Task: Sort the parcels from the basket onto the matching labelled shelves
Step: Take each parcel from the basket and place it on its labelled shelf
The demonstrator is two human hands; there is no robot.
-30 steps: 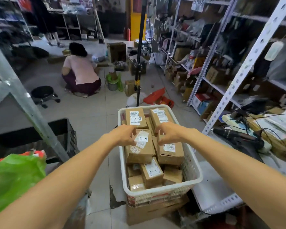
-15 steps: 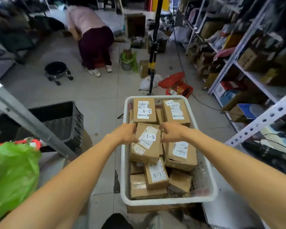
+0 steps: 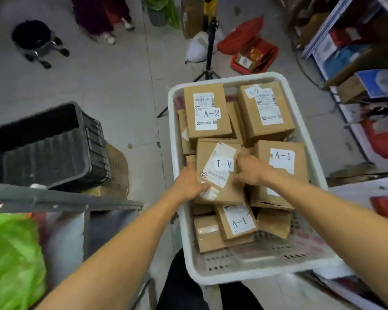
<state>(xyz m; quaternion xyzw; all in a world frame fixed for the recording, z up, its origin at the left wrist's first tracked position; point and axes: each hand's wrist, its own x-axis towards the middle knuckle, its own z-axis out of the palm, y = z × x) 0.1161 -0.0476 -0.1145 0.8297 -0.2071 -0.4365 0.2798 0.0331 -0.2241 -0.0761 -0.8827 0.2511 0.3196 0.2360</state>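
A white plastic basket point(image 3: 211, 272) in front of me holds several brown cardboard parcels. On top of the pile lies a parcel with an upside-down A-1 label point(image 3: 218, 173). My left hand point(image 3: 189, 181) grips its left edge and my right hand point(image 3: 251, 171) grips its right edge. Behind it lie a parcel marked A-2 point(image 3: 206, 113) and another A-2 parcel point(image 3: 266, 110). An A-1 parcel point(image 3: 282, 159) sits at the right, partly under my right hand, and a smaller A-1 parcel point(image 3: 239, 221) lies nearer me.
A black crate point(image 3: 43, 146) stands on the floor to the left, a grey metal shelf rail point(image 3: 54, 199) and a green bag point(image 3: 11, 260) nearer me. A tripod point(image 3: 208, 41) and red tray point(image 3: 253, 54) stand beyond the basket. Shelving point(image 3: 363, 63) lines the right. A person's legs point(image 3: 101, 16) and a black stool point(image 3: 35, 41) are far left.
My view has tilted down over the basket. Both hands have stayed on the top A-1 parcel, which has turned slightly. The person at the back has stood up.
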